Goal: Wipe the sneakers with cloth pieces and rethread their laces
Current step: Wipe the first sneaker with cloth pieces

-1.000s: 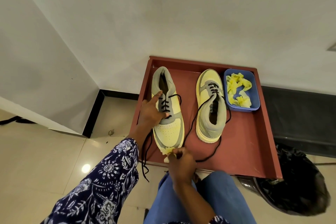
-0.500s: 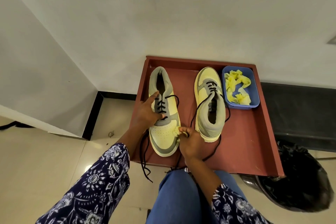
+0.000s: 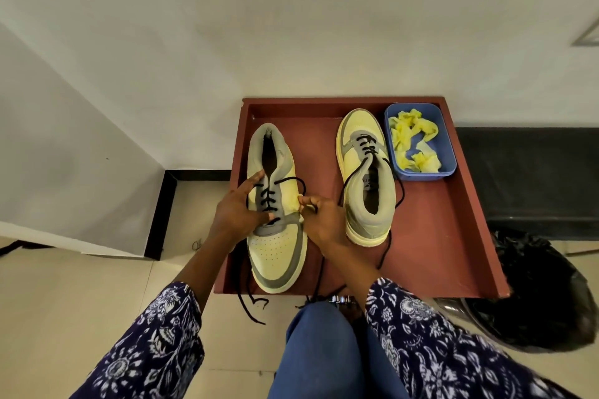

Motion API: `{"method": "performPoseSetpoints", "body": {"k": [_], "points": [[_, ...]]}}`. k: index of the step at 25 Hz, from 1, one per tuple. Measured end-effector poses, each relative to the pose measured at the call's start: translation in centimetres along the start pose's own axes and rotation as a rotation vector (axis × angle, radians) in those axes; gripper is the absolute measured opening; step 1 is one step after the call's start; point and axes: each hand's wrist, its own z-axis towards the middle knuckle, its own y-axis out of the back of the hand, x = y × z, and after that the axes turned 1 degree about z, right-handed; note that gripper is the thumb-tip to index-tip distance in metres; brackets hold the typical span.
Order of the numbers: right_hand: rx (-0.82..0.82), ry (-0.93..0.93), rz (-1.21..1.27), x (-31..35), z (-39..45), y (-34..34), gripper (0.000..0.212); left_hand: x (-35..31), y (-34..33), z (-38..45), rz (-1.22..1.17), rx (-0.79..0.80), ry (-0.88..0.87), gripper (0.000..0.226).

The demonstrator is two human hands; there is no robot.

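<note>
Where blue-trousered knees (image 3: 324,350) and dark floral-print sleeves (image 3: 155,343) fill the near edge: loose black lace ends (image 3: 249,308) trailing off the front lip of the shallow red-brown wooden tray (image 3: 453,236). Left hand (image 3: 236,214) spread over the laced throat of the near pale-yellow-and-grey sneaker (image 3: 275,249), thumb across the laces, toe pointing toward the knees. Right hand (image 3: 324,220) pinching a small yellow cloth piece (image 3: 296,201) against that sneaker's side. Second matching sneaker (image 3: 366,178) just beside, toe pointing away, partly laced. Farther back, blue rectangular plastic tub (image 3: 449,152) of crumpled yellow cloth pieces (image 3: 411,142) in the tray's far right corner. Black bin bag (image 3: 544,295) to the right.
</note>
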Motion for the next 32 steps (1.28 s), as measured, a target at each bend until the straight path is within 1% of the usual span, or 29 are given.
{"method": "performPoseSetpoints", "body": {"k": [5, 8, 11, 14, 16, 20, 23, 26, 30, 32], "points": [[-0.007, 0.049, -0.007, -1.8, -4.8, -0.7, 0.031, 0.4, -0.3, 0.3, 0.040, -0.017, 0.013, 0.084], [0.002, 0.047, -0.100, -2.1, -7.7, -1.0, 0.034, 0.5, -0.4, 0.4, 0.052, -0.023, 0.018, 0.083], [0.087, 0.034, -0.176, -1.8, -9.5, -0.9, 0.035, 0.6, -0.4, 0.4, 0.067, -0.031, 0.010, 0.083], [0.134, 0.021, -0.160, -2.0, -9.9, -0.6, 0.036, 0.6, -0.4, 0.2, 0.104, -0.036, -0.011, 0.082], [0.118, 0.001, -0.126, -2.6, -9.5, -0.7, 0.035, 0.6, -0.3, 0.0, 0.128, -0.029, -0.029, 0.081], [0.026, -0.060, -0.048, -3.5, -7.8, -1.2, 0.027, 0.5, 0.1, -0.1, 0.125, 0.001, -0.046, 0.081], [-0.007, -0.104, -0.010, -3.8, -5.5, -1.6, 0.028, 0.5, 0.2, 0.0, 0.127, 0.016, -0.041, 0.082], [0.000, -0.137, 0.053, -3.0, -2.9, -1.5, 0.030, 0.4, 0.2, 0.0, 0.116, 0.030, -0.031, 0.081], [-0.030, -0.166, 0.033, -1.2, 0.9, -1.1, 0.036, 0.3, 0.3, 0.1, 0.088, 0.040, -0.026, 0.080], [-0.034, -0.148, 0.046, -0.1, 2.7, -1.0, 0.033, 0.3, 0.3, 0.0, 0.082, 0.039, -0.029, 0.080]]}}
